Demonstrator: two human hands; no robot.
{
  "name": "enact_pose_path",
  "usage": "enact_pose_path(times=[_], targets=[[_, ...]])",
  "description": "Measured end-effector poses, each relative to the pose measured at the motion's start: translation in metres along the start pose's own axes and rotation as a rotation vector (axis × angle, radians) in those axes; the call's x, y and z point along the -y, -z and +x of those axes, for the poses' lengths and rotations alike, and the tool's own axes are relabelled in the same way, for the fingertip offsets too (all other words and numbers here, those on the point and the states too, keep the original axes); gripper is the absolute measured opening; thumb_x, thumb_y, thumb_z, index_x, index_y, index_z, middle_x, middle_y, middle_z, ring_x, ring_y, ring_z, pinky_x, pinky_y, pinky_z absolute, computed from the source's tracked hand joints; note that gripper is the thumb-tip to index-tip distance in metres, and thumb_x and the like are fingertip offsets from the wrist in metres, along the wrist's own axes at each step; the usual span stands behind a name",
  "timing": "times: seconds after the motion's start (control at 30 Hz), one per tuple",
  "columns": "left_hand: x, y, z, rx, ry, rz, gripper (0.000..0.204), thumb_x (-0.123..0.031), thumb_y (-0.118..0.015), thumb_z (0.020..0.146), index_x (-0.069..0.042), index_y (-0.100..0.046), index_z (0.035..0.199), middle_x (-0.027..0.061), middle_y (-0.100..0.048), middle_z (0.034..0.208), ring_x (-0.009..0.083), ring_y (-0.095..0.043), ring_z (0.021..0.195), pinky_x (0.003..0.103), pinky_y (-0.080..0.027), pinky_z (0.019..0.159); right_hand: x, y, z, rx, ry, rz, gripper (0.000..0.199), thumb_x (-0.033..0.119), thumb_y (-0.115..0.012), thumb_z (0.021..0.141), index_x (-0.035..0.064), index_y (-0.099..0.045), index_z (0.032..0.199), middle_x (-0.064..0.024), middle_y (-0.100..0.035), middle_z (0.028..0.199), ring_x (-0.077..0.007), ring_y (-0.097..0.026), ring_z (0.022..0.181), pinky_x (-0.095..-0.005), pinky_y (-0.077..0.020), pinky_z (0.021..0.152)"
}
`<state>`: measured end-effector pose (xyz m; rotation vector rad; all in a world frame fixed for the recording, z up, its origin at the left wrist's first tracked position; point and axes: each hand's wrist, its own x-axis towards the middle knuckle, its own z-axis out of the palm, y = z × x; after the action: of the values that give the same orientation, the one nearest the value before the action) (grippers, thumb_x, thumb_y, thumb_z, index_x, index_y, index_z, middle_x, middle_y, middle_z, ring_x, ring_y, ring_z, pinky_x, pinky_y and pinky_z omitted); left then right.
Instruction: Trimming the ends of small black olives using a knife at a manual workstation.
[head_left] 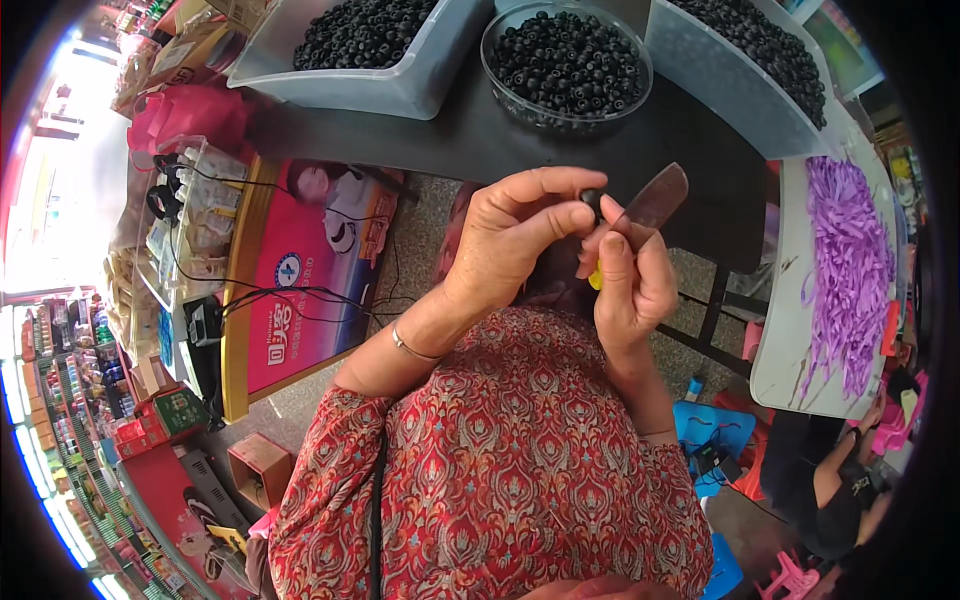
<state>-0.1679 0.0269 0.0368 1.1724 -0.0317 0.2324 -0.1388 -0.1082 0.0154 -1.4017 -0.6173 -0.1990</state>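
My left hand (520, 225) is raised over the near edge of the black table. Its thumb and forefinger pinch a small round black piece (591, 200). Close against it, my right hand (635, 275) grips a knife (658, 196) whose broad, dark, blunt-ended blade points up to the right. A bit of yellow (597, 277) shows below the right fingers; it may be the handle's end. Just beyond my hands stands a clear round bowl (520, 116), full of similar black pieces, many with a hole.
Translucent bins (405, 95) of black pieces flank the bowl on the black table (370, 138). At right, purple strips (850, 270) lie on a white table (785, 310). A pink-fronted counter (300, 270) with hanging cables stands at left. Another person (840, 500) sits at lower right.
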Motion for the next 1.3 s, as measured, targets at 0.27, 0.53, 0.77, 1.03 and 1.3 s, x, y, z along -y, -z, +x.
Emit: enact_pose_path(times=[0.27,0.53,0.77,1.03,1.3], targets=[[-0.012,-0.002,-0.017,-0.131,0.096,-0.132,0.029,0.001,-0.055,0.090,-0.002,-0.058,0.119,0.0037,-0.064,0.091,0.0073,-0.059,0.075,0.020,-0.051,0.064,0.003,-0.008,-0.009,0.081,-0.009,-0.056,0.015,0.002,-0.060,0.088,-0.0067,-0.060,0.100,-0.0080,-0.060,0.077,-0.0110,-0.057,0.059,-0.0211,-0.0445,0.050],[0.000,-0.001,-0.027,-0.036,-0.050,-0.139,0.033,0.005,-0.059,0.086,0.000,-0.058,0.118,0.0031,-0.062,0.089,0.0085,-0.059,0.079,0.020,-0.050,0.074,0.018,0.005,-0.018,-0.006,-0.166,0.203,0.021,0.008,-0.055,0.093,-0.0074,-0.060,0.105,-0.0077,-0.060,0.088,-0.0078,-0.053,0.062,-0.0186,-0.0409,0.049],[0.006,0.002,-0.036,0.084,-0.040,-0.003,0.032,0.008,-0.062,0.082,0.000,-0.062,0.113,0.0049,-0.062,0.096,0.0127,-0.061,0.093,0.022,-0.050,0.079,0.032,0.020,-0.022,0.105,-0.121,0.075,0.036,0.014,-0.045,0.097,-0.0076,-0.049,0.126,-0.0195,-0.056,0.117,-0.0133,-0.059,0.083,-0.0195,-0.0452,0.051],[0.011,-0.009,-0.042,0.154,-0.062,0.079,0.033,0.007,-0.065,0.078,-0.002,-0.065,0.110,0.0081,-0.063,0.104,0.0152,-0.059,0.097,0.028,-0.045,0.089,0.038,0.037,-0.031,0.190,-0.155,0.060,0.036,0.012,-0.047,0.096,-0.0080,-0.048,0.126,-0.0218,-0.054,0.123,-0.0091,-0.058,0.071,-0.0180,-0.0450,0.050],[0.028,-0.016,-0.042,0.208,-0.124,0.187,0.028,0.006,-0.065,0.079,-0.001,-0.065,0.107,0.0046,-0.061,0.097,0.0104,-0.056,0.090,0.022,-0.047,0.077,0.042,0.038,-0.030,0.180,-0.144,-0.061,0.029,0.010,-0.052,0.094,-0.0057,-0.057,0.117,-0.0174,-0.057,0.121,-0.0061,-0.054,0.066,-0.0171,-0.0445,0.049]])
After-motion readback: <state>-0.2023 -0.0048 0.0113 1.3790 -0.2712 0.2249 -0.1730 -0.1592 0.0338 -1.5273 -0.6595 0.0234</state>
